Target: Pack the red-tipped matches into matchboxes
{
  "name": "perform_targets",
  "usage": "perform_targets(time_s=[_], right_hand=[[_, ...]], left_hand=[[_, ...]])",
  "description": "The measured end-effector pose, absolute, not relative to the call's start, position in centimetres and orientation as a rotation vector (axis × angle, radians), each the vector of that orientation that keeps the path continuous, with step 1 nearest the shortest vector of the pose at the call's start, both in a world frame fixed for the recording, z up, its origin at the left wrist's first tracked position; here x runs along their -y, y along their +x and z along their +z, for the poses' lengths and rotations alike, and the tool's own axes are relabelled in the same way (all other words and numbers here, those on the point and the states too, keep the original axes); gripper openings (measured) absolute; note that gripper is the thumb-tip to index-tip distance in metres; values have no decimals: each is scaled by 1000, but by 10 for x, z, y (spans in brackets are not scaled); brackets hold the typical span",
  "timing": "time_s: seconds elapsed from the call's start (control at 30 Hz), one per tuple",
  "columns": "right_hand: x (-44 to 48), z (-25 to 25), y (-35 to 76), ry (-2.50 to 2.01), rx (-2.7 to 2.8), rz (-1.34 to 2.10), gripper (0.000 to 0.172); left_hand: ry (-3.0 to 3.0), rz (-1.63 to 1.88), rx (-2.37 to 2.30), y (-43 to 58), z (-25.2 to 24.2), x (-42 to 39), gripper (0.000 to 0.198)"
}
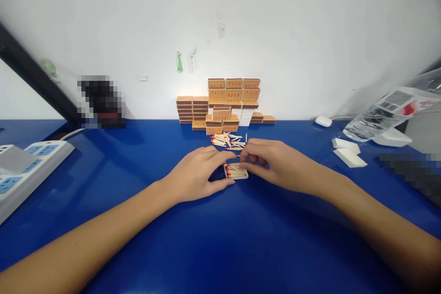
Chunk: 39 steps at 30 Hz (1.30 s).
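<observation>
A small white matchbox tray (pixel 236 172) filled with red-tipped matches lies on the blue table (pixel 220 239). My left hand (pixel 196 174) holds the tray's left side between thumb and forefinger. My right hand (pixel 275 163) rests against its right side, fingers curled and pinched together above the tray; what they pinch is too small to make out. Just behind the tray lies a loose heap of matches (pixel 229 141).
Stacks of orange matchboxes (pixel 223 103) stand against the white wall. A white power strip (pixel 24 170) lies at the left edge. At the right are white trays (pixel 347 152), a white earbud case (pixel 323 121) and a clear plastic bag (pixel 389 112).
</observation>
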State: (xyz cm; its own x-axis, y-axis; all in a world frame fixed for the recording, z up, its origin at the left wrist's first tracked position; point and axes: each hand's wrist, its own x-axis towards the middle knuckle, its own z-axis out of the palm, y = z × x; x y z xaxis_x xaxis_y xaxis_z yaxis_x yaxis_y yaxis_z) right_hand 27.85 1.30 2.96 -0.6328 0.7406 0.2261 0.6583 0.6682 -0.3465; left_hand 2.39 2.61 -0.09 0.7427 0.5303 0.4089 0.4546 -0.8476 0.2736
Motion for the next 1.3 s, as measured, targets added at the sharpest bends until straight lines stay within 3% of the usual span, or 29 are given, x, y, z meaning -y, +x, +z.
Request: perform_targets(time_s=[0.13, 0.3, 0.63, 0.83, 1.1, 1.2, 1.3], right_hand=[[-13, 25, 274, -1096, 2542, 393, 15], [-13, 21, 272, -1072, 2565, 374, 14], [-29, 19, 292, -1226, 2459, 172, 12], [-41, 13, 301, -1292, 2506, 354, 20], [-13, 23, 279, -1170, 2559, 323, 15], [-10, 26, 273, -1146, 2566, 299, 16], [-21, 23, 283, -1214, 2427, 146, 16]], left_hand=[[2784, 762, -682, 24, 1, -26, 21], [2776, 752, -661, 25, 3, -26, 14], [2766, 712, -701, 25, 3, -25, 18], [2776, 687, -846, 23, 1, -25, 40], [2718, 724, -867, 23, 2, -26, 62], [2732, 721, -866, 23, 1, -25, 60], [2767, 748, -800, 24, 1, -25, 36]])
